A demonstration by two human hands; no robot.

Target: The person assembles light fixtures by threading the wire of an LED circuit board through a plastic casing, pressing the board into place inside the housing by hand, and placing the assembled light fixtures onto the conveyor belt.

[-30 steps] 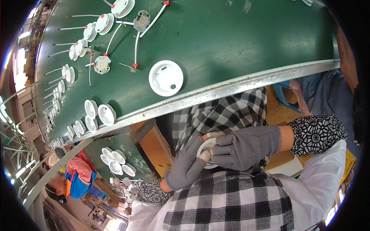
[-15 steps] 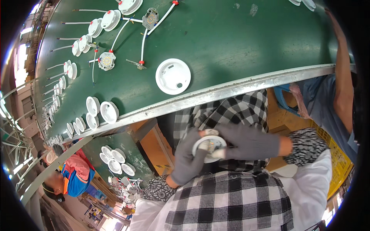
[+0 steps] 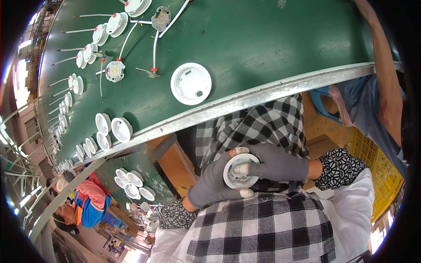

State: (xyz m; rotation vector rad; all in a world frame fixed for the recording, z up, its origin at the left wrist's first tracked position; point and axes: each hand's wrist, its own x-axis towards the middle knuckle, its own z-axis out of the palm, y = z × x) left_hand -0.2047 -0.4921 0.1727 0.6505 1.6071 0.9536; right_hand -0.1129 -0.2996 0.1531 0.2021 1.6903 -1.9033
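Observation:
Over my lap, both hands hold a white round lamp housing [image 3: 251, 180], its open side facing up. A small LED circuit board [image 3: 238, 177] shows partly inside it. My left hand [image 3: 211, 183], in a grey glove with pale fingertips, wraps the housing's left side, its thumb along the lower edge. My right hand [image 3: 280, 161], gloved the same way, is closed over the right side, its thumb pressing down inside on the board. The thumb hides part of the board. On the green table ahead, an open white housing [image 3: 179, 90] lies by itself.
The green table [image 3: 263, 48] has a metal edge [image 3: 272, 93]. LED boards with white wires [image 3: 115, 71] and rows of white housings [image 3: 117, 24] lie left. More housings [image 3: 131, 190] sit on a lower surface. A co-worker's arm [image 3: 388, 87] reaches in at right, above a yellow crate [image 3: 386, 188].
My left thumb has moved from inside the housing to its lower edge. My right thumb now presses inside, on the board. The whole view has shifted slightly.

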